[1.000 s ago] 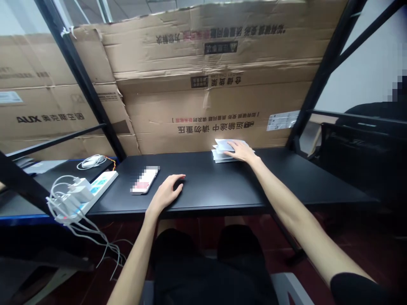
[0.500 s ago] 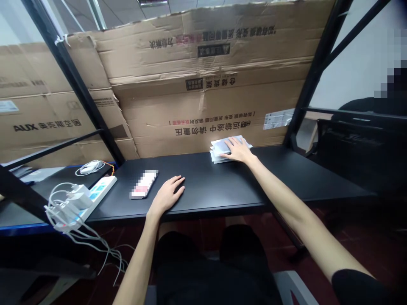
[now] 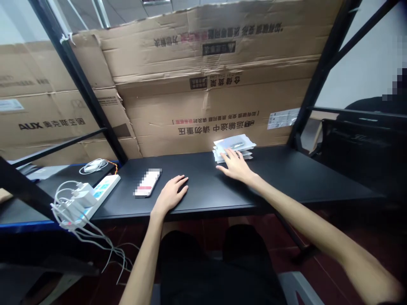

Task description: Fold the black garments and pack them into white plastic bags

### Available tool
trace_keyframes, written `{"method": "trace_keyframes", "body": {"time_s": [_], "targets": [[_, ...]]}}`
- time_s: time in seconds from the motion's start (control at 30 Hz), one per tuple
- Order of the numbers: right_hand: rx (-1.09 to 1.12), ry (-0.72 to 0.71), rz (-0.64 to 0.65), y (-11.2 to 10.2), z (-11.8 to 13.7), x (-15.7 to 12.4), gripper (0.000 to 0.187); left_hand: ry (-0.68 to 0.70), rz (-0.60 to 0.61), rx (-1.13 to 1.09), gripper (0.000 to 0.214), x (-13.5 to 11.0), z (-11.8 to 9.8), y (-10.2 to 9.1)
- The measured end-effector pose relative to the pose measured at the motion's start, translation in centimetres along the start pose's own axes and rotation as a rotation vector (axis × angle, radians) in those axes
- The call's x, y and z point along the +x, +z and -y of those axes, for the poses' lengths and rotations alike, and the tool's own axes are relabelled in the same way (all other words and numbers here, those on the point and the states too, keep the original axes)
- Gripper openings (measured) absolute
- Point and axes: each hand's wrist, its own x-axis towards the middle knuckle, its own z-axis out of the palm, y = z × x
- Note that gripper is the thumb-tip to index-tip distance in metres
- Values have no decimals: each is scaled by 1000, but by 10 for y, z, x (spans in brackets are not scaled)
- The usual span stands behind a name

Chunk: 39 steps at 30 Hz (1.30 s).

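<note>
A small stack of flat white plastic packets [image 3: 235, 144] lies at the back of the black desk [image 3: 197, 186], against the cardboard. My right hand [image 3: 237, 165] is at the stack's front edge with fingers spread, holding nothing; whether the fingertips touch the packets I cannot tell. My left hand [image 3: 171, 192] rests on the desk near its front edge, fingers stretched out and thumb apart. To the left of it lies a phone [image 3: 149, 183] with a lit screen, partly blurred out.
On the left, a white power strip [image 3: 106, 184] holds several chargers, whose cables [image 3: 110, 250] hang over the edge. Behind it is a coiled white cable [image 3: 93, 166]. Cardboard sheets [image 3: 203, 97] wall off the back between black metal posts [image 3: 313, 80]. A dark chair back [image 3: 359, 148] stands at right.
My right hand has drawn back from the top of the packets toward me, uncovering more of the stack. My left hand has stayed on the desk. The view has shifted slightly.
</note>
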Motion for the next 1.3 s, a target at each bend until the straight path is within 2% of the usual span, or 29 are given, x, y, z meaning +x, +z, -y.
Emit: {"method": "trace_keyframes", "body": {"time_s": [0.07,0.17,0.3,0.43,0.57,0.67,0.97,1.3], "targets": [[42,33,5,1,20,-31,67,-3,8,11,50,1,0,0],[92,134,64,2,40,-72,69,-7,1,37,49,1,0,5],[110,211,109,0,48,-100,79,-51,-50,82,48,-10,-4,14],[117,273,167,-11,53,-102,86,-106,-47,111,50,-22,-14,12],[144,334,293,-28,62,-99,91,-143,5,158,50,-24,-24,3],[148,356,339,-35,66,-99,90,-140,28,181,49,-24,-29,-2],[133,357,345,-34,67,-100,84,-135,33,152,49,-26,-32,-5],[136,349,342,-35,67,-99,83,-97,-10,159,47,-24,-25,0]]}}
